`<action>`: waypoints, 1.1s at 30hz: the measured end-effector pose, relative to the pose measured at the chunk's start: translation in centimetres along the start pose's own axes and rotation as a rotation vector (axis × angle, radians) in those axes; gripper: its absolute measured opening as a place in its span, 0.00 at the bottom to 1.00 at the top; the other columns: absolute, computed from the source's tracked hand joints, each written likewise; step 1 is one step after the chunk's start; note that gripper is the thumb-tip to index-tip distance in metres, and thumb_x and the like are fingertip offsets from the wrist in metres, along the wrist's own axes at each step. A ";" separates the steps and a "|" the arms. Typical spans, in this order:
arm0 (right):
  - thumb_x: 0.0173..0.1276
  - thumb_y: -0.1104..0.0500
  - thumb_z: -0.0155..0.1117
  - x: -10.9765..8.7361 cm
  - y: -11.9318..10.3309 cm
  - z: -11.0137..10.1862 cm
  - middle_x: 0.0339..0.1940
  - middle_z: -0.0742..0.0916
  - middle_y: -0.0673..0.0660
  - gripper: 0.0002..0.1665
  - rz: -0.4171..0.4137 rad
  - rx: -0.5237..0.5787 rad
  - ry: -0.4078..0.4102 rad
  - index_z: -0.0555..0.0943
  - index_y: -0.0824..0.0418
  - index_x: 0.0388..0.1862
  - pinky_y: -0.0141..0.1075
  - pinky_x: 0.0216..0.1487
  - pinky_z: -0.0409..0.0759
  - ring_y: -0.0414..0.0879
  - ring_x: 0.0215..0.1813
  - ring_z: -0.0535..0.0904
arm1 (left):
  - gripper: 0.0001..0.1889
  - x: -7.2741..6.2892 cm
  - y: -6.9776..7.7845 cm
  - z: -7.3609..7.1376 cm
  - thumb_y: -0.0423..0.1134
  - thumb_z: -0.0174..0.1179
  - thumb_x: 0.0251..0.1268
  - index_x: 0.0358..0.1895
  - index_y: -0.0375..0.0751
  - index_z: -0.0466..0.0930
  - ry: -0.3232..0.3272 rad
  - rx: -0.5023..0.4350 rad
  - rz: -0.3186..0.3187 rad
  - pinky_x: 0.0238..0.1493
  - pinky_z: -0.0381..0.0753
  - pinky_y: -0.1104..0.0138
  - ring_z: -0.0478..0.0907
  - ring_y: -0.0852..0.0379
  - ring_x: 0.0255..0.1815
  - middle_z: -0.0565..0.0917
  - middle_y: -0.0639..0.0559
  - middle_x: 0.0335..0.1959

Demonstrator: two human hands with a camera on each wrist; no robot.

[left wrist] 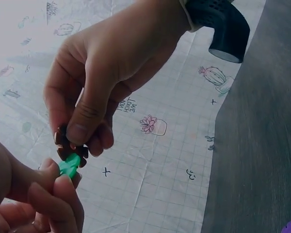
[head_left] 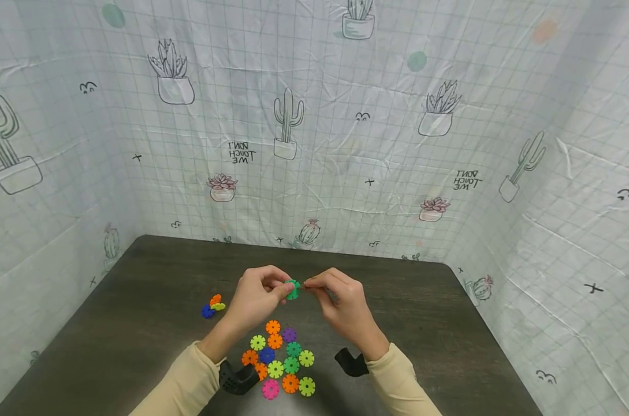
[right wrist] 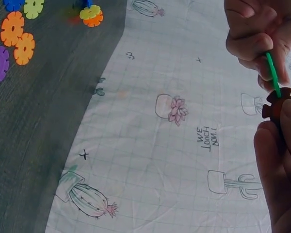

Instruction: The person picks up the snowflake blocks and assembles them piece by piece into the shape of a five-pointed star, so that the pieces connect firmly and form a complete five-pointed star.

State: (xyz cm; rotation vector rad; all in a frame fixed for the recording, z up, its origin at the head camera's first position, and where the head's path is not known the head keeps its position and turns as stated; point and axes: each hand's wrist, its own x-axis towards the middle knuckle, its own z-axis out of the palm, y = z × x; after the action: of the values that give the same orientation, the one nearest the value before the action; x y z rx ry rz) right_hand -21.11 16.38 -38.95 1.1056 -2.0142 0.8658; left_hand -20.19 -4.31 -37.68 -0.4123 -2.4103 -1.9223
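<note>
Green disc (head_left: 293,290) and brown disc (right wrist: 275,108) touch at their rims. The left hand (head_left: 257,297) pinches the green, the right hand (head_left: 342,296) the brown.

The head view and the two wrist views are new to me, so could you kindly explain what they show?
There is no robot here, only a person working bare-handed. The head view comes from a camera worn on the head; the others, from one on each wrist. The left hand holds a green, notched plastic disc; the right hand pinches a dark brown, notched disc, their edges meeting. On the dark, wood-grained table lie more notched discs in several bright colours, and a small blue, yellow and orange cluster.
</note>
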 end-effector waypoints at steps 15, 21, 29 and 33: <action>0.61 0.77 0.70 -0.9 -0.8 1.5 0.33 0.85 0.52 0.13 0.009 0.051 -0.001 0.85 0.60 0.36 0.20 0.32 0.78 0.41 0.33 0.84 | 0.04 -0.7 -0.6 0.3 0.27 0.60 0.71 0.36 0.35 0.81 -0.016 -0.056 -0.107 0.31 0.83 0.65 0.79 0.55 0.25 0.85 0.44 0.32; 0.61 0.74 0.72 -0.4 -0.5 1.0 0.35 0.87 0.53 0.11 0.021 0.052 -0.005 0.86 0.61 0.38 0.23 0.36 0.81 0.41 0.35 0.85 | 0.03 -0.3 -0.7 -0.4 0.30 0.60 0.73 0.42 0.32 0.80 -0.090 -0.116 -0.074 0.29 0.82 0.67 0.78 0.56 0.24 0.84 0.43 0.29; 0.61 0.68 0.75 -0.4 1.0 1.9 0.45 0.86 0.56 0.27 0.249 0.126 -0.056 0.79 0.60 0.59 0.36 0.40 0.88 0.44 0.37 0.86 | 0.06 0.1 -0.7 -1.7 0.33 0.61 0.73 0.47 0.37 0.82 -0.033 -0.081 -0.018 0.30 0.82 0.66 0.79 0.55 0.24 0.83 0.45 0.28; 0.63 0.65 0.76 -1.2 2.1 3.3 0.43 0.86 0.56 0.24 0.406 0.173 -0.162 0.79 0.59 0.57 0.42 0.43 0.88 0.45 0.38 0.86 | 0.06 0.2 -0.6 -2.0 0.33 0.62 0.72 0.48 0.39 0.83 0.002 -0.085 0.007 0.30 0.83 0.63 0.79 0.53 0.24 0.82 0.46 0.29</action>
State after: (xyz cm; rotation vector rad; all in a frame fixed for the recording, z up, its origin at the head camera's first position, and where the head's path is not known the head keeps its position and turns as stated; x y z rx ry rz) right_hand -23.24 15.11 -42.24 0.8914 -2.3831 1.2066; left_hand -20.84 -6.35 -37.68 -0.4207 -2.3285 -2.0270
